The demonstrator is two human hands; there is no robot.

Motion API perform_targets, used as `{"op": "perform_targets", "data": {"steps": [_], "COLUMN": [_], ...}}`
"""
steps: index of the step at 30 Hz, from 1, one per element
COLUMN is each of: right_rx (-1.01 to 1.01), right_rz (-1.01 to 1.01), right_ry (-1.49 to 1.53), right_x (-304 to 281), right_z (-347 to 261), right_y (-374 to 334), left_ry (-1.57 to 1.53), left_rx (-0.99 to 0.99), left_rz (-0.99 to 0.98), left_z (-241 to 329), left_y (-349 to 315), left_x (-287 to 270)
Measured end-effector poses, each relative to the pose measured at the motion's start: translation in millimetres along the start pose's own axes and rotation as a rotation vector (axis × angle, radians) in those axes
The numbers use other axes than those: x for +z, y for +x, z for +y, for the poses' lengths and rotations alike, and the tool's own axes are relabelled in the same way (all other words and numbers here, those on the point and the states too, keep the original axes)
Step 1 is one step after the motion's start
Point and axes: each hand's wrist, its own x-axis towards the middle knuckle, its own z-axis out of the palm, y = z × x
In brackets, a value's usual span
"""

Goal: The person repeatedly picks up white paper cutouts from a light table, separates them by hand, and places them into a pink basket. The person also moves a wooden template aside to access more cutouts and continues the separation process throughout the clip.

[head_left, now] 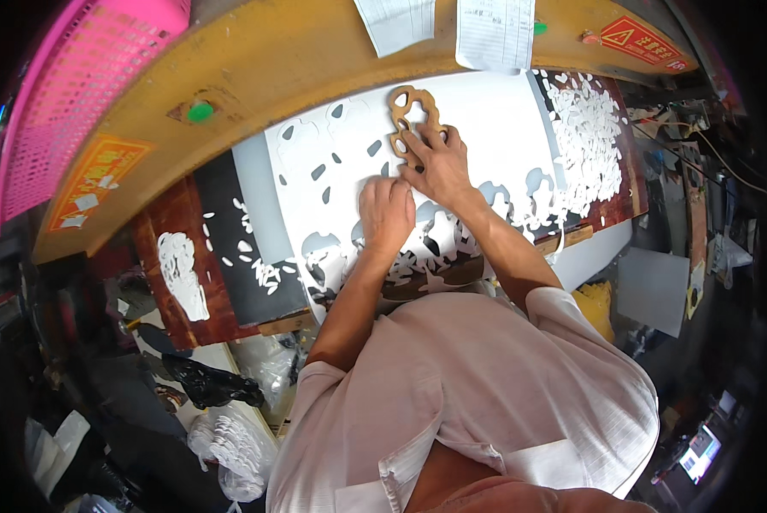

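Observation:
A white sheet (499, 120) lies across the work surface, with small holes and larger shaped openings cut through it. On its far middle part rests a brown cutting die (433, 109) with several openings in its outline. My right hand (442, 171) grips the near end of the die, thumb and fingers around its edge. Just left of it, my left hand (387, 212) is closed over the sheet with its fingers curled under. What it holds, if anything, is hidden. Toward my body, the cut, lacy edge of the sheet (435, 248) sags over the front of the surface.
Small white cut pieces (584, 141) are heaped at the right. A stack of white shaped pieces (181, 274) lies at the left. A yellow machine beam (272, 51) with green buttons spans the far side. A pink basket (93, 94) stands at far left.

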Motion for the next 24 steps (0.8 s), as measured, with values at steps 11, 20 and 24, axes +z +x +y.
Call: {"op": "perform_targets", "data": {"steps": [11,20,24], "right_rx": [0.556,0.541,0.704], "right_rz": [0.076,-0.039,-0.022], "right_ry": [1.162,1.332,1.590], "right_x": [-117.2,-114.9,-107.8], "right_z": [80.3,32.6,28.6], "right_y": [-41.6,-42.3,-37.7], "left_ry": [0.041,-0.656,-1.147], "left_rx": [-0.038,-0.308,-0.739], "left_rz": [-0.002,-0.461,-0.611], "left_z": [29.4,77.1,55.5], "left_y": [-57.1,-6.7,17.2], "left_x": [-16.2,-22.9,-23.1]}}
